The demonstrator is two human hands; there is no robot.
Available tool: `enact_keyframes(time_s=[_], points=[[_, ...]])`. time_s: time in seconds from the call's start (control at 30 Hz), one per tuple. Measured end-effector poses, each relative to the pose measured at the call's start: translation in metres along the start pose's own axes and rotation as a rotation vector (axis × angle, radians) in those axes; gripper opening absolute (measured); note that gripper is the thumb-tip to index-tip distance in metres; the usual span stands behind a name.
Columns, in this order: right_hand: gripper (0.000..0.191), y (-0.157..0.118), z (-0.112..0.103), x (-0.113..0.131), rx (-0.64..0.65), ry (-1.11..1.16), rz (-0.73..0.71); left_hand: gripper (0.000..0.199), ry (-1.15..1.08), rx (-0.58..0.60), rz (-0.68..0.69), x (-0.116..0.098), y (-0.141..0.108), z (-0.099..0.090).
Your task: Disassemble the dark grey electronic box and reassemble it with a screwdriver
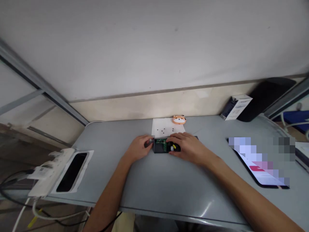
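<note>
A dark rectangular case (158,148) with a green circuit board (165,145) inside lies on the grey table, in the middle of the view. My left hand (140,147) is at its left end, fingers closed on a small dark part (148,143). My right hand (187,146) wraps over the right part of the case, its fingers around the edges. Between those fingers a yellow piece (174,146) and a dark round part show. Just behind the case, several tiny dark screws (163,130) lie on a white sheet (158,124).
An orange animal-faced item (179,120) sits on the sheet's back edge. At the left are a black phone (72,172) on white paper and a power strip (49,174) with cables. A lit tablet (259,174), a small box (236,107) and a black cylinder (265,96) are at the right.
</note>
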State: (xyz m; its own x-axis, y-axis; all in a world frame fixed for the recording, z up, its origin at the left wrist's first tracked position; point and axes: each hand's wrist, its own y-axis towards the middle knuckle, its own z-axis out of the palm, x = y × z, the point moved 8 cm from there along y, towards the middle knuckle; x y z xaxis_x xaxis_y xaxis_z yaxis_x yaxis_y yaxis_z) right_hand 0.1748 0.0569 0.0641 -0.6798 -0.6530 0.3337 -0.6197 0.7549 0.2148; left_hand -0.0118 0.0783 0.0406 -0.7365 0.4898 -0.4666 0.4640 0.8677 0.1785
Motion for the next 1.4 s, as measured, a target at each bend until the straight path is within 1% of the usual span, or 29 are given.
enact_keyframes(time_s=[0.13, 0.3, 0.47, 0.57, 0.63, 0.67, 0.73, 0.77, 0.83, 0.87, 0.9, 0.97, 1.0, 1.03, 1.07, 1.13, 1.17, 1.23, 1.33, 1.4], points=[[0.036, -0.007, -0.001, -0.006, -0.037, 0.069, 0.008, 0.023, -0.008, -0.003, 0.033, -0.005, 0.000, 0.001], [0.034, -0.004, -0.005, -0.009, -0.020, 0.131, 0.035, 0.017, 0.014, -0.009, 0.073, -0.008, 0.000, 0.002], [0.036, -0.004, 0.002, -0.006, 0.006, 0.056, -0.012, 0.016, 0.019, -0.039, 0.101, -0.008, 0.001, 0.002], [0.037, -0.006, 0.006, -0.005, 0.016, 0.028, -0.036, 0.019, 0.021, -0.025, 0.087, -0.006, 0.002, 0.003], [0.039, -0.007, 0.000, -0.004, -0.009, 0.035, -0.045, 0.020, 0.032, -0.013, 0.071, -0.004, 0.002, 0.002], [0.038, -0.007, -0.006, -0.004, -0.043, 0.050, -0.043, 0.020, 0.039, -0.015, 0.064, -0.003, 0.001, 0.001], [0.028, -0.009, -0.028, -0.004, -0.165, 0.112, -0.033, 0.021, 0.060, -0.061, 0.041, -0.003, 0.000, -0.007], [0.023, -0.011, -0.042, -0.005, -0.254, 0.154, -0.023, 0.022, 0.070, -0.102, 0.030, -0.005, 0.000, -0.012], [0.023, -0.021, -0.071, -0.010, -0.479, 0.237, 0.001, 0.023, 0.075, -0.175, 0.031, -0.014, 0.001, -0.023], [0.025, -0.028, -0.084, -0.014, -0.607, 0.262, 0.018, 0.023, 0.070, -0.188, 0.049, -0.022, 0.003, -0.025], [0.029, -0.037, -0.094, -0.017, -0.734, 0.278, 0.038, 0.023, 0.061, -0.176, 0.076, -0.032, 0.006, -0.025], [0.042, -0.054, -0.104, -0.029, -0.960, 0.314, 0.128, 0.031, 0.051, -0.068, 0.141, -0.052, 0.015, -0.016], [0.049, -0.061, -0.104, -0.037, -1.041, 0.344, 0.205, 0.040, 0.047, 0.004, 0.164, -0.061, 0.020, -0.009], [0.054, -0.065, -0.100, -0.045, -1.090, 0.380, 0.300, 0.050, 0.047, 0.074, 0.173, -0.067, 0.025, -0.001], [0.056, -0.066, -0.093, -0.052, -1.097, 0.415, 0.390, 0.058, 0.050, 0.133, 0.174, -0.071, 0.028, 0.007], [0.054, -0.059, -0.078, -0.060, -1.014, 0.465, 0.507, 0.066, 0.053, 0.192, 0.156, -0.073, 0.032, 0.020], [0.053, -0.053, -0.072, -0.062, -0.952, 0.477, 0.531, 0.066, 0.051, 0.194, 0.147, -0.072, 0.032, 0.024], [0.051, -0.042, -0.062, -0.062, -0.853, 0.482, 0.552, 0.063, 0.042, 0.160, 0.142, -0.069, 0.029, 0.028], [0.053, -0.035, -0.054, -0.065, -0.788, 0.474, 0.573, 0.063, 0.027, 0.112, 0.148, -0.064, 0.021, 0.029], [0.052, -0.033, -0.050, -0.068, -0.756, 0.467, 0.582, 0.064, 0.018, 0.104, 0.142, -0.061, 0.019, 0.029]])
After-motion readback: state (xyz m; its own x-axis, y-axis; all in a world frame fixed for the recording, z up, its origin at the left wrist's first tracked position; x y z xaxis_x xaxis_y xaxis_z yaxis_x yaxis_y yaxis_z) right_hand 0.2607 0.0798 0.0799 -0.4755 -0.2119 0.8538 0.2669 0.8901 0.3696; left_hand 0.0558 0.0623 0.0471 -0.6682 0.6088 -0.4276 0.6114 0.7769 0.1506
